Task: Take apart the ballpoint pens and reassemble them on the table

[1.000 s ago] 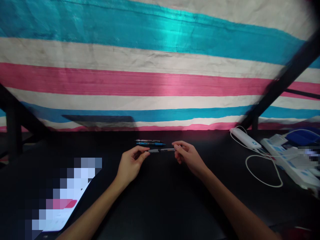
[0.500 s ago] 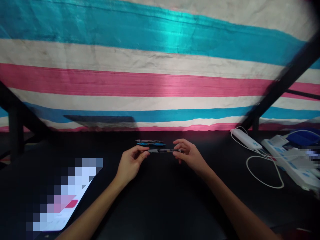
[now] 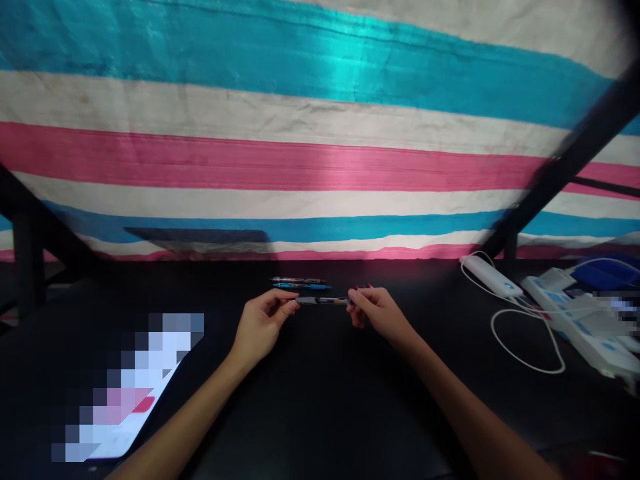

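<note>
Left bar: a dark bar [image 3: 43, 213] slants down to the rear left corner of the table.
Table: black surface [image 3: 320, 407], rear edge running below a striped sheet [image 3: 320, 167].
Phone: a lit phone [image 3: 145, 403] lies toward the front left corner; much of its screen is blurred into blocks.
Left hand: the left hand [image 3: 260, 327] pinches the left end of the held pen, thumb and forefinger closed on its tip.
Loose pens: a dark pen [image 3: 299, 281] and a blue pen [image 3: 305, 287] lie side by side, nearer the rear edge than the hands, roughly parallel to that edge.
Held pen: the grey-and-clear pen [image 3: 323, 301] spans the gap between both hands, level and parallel to the rear edge; contact with the table cannot be told.
Right hand: the right hand [image 3: 373, 310] grasps the pen's right end between thumb and fingertips, remaining fingers curled.
White box: a white box [image 3: 493, 275] lies by the rear edge, right of the hands.
Cable: a white cable [image 3: 493, 327] loops in front of it.
Power strip: a white power strip [image 3: 585, 333] lies toward the right edge, a blue object [image 3: 603, 272] behind it.
</note>
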Demonstrator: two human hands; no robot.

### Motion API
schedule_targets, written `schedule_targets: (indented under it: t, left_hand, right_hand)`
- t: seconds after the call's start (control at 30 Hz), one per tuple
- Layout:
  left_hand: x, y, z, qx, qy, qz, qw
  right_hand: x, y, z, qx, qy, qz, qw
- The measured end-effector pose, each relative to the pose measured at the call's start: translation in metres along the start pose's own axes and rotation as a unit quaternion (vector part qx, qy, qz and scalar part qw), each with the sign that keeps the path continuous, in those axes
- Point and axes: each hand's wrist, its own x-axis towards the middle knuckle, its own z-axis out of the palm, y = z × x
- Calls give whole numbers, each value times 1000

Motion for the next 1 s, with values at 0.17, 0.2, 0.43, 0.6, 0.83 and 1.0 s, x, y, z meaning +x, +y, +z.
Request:
schedule_targets:
  t: [0.17, 0.2, 0.43, 0.6, 0.83, 1.0]
  left_hand:
    - [0, 0, 0, 3, 1, -3, 1000]
    - [0, 0, 0, 0, 1, -3, 1000]
    - [0, 1, 0, 0, 2, 0, 1000]
    - [1, 0, -1, -2, 4, -3, 1000]
    - [0, 0, 0, 5, -3, -5, 1000]
    - [1, 1, -1, -3, 1, -10, 1000]
  right_hand:
    - [0, 1, 0, -3, 16, -36, 999]
    - [0, 1, 0, -7, 13, -42, 999]
    - [-1, 1, 1, -54, 8, -11, 998]
    - [-1, -1, -1, -32, 2, -57, 998]
    - [1, 4, 2, -44, 25, -23, 998]
    - [-1, 2, -1, -23, 40, -92, 995]
